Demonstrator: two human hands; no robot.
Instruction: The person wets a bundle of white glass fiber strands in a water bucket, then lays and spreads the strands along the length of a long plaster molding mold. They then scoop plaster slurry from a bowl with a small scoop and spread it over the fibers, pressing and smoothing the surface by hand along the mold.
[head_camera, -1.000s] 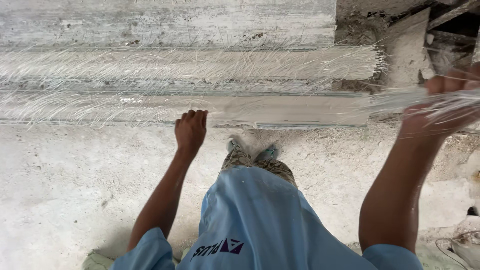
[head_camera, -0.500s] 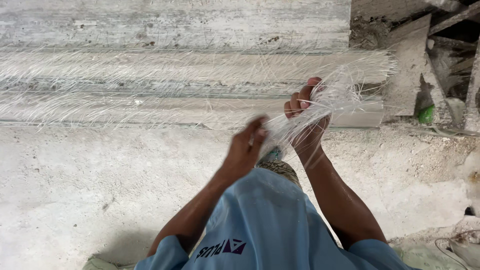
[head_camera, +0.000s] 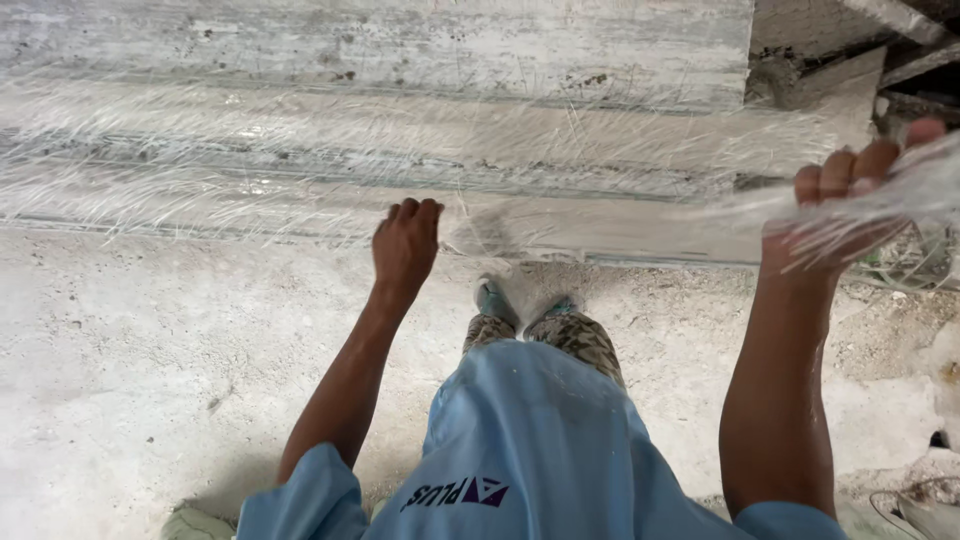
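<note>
Our right hand (head_camera: 850, 205) has swung out to the far right, grip closed on a bundle of pale fibre strands (head_camera: 900, 200). Our left hand (head_camera: 405, 245), fingers curled and apparently empty, has dropped near the fibres spread (head_camera: 300, 150) along the concrete ledge (head_camera: 400, 40).

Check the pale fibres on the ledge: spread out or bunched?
Mostly spread: the fibres lie fanned thinly along the ledge. Only the end in the right hand is bunched. The left hand touches the strands.
</note>
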